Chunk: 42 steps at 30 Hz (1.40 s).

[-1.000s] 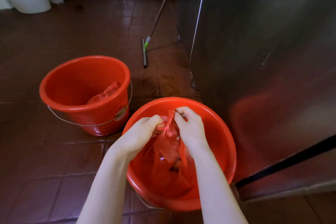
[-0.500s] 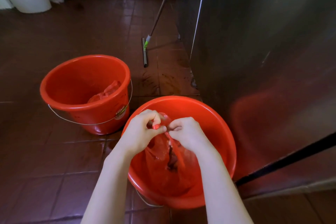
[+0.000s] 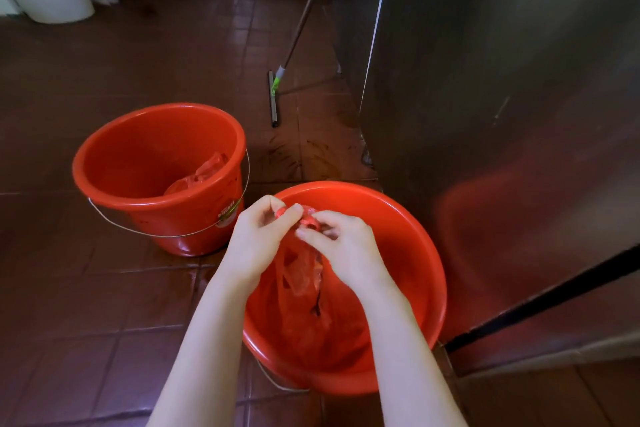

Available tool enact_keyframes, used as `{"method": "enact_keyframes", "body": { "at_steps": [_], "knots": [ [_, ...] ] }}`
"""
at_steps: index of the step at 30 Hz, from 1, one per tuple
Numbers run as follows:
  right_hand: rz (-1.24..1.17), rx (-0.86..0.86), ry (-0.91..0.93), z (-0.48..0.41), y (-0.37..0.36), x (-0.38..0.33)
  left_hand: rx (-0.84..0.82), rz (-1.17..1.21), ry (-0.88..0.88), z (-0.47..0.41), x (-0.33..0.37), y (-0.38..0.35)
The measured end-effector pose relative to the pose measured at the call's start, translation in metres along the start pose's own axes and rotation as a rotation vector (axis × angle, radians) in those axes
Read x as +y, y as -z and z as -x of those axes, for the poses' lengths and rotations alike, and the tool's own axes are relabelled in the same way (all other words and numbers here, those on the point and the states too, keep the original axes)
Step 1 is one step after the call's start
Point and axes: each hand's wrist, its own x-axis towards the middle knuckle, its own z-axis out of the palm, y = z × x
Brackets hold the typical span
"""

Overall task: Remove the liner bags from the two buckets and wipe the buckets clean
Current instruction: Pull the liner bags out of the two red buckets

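Over the near bucket, I see the left hand and right hand pinching the bag at its bunched top, fingers clamped on it, the rest hanging inside. The far bucket holds a second bag.

We look into a dim room. Soft light from the far side puts a sheen on the dark floor tiles. The steel cabinet shows a smeared red reflection of the near bucket. Straight lines lean toward the frame edges, and detail is slightly soft.
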Motion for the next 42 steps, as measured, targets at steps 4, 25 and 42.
{"method": "enact_keyframes", "body": {
  "at_steps": [4,25,42],
  "knots": [
    [-0.025,0.034,0.03,0.002,0.001,0.005,0.017,0.052,0.035,0.001,0.0,0.0],
    [-0.026,0.091,0.049,-0.009,0.024,0.01,-0.081,-0.607,-0.22,0.007,-0.007,0.03],
    [0.874,-0.242,0.169,0.033,0.056,0.084,-0.222,-1.359,-0.817,0.02,-0.07,0.14]
  ]
}}
